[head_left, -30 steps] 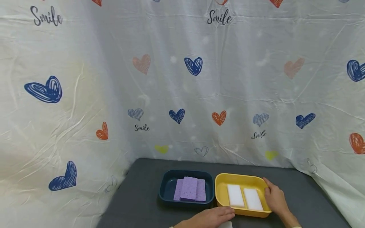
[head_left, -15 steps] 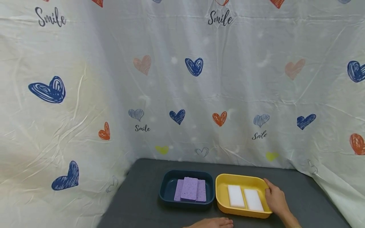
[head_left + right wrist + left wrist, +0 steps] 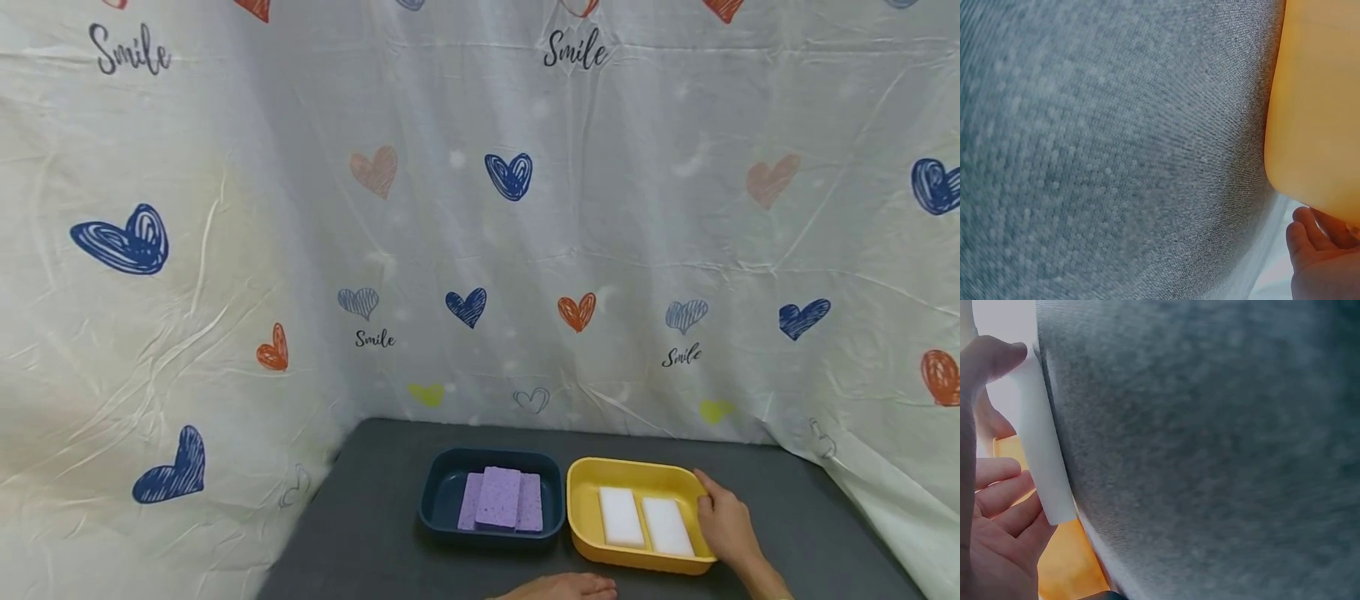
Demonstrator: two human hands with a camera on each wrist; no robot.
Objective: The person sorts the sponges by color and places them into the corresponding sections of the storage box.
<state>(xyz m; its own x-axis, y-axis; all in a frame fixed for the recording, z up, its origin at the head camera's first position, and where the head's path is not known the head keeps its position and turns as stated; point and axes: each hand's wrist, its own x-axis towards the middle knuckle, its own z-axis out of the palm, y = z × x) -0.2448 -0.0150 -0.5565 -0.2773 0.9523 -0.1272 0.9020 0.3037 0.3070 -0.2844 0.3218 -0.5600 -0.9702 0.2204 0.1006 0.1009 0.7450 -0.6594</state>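
Note:
My left hand is low in the head view, in front of the yellow tray. Its thumb and fingers hold a white sponge at the tabletop in the left wrist view; the head view hides that sponge. With my right hand I grip the tray's right rim, and the right wrist view shows bent fingers against the tray's end. Two white sponges lie side by side inside the tray. Left of it stands a dark blue tray with purple sponges, one resting over two others.
Both trays stand close together on a dark grey table. Behind the table and along its sides hangs a white curtain printed with hearts and "Smile".
My left hand has come back from the yellow tray's front rim toward the table's near side, covering the sponge that showed beneath it. My right hand and both trays have stayed put.

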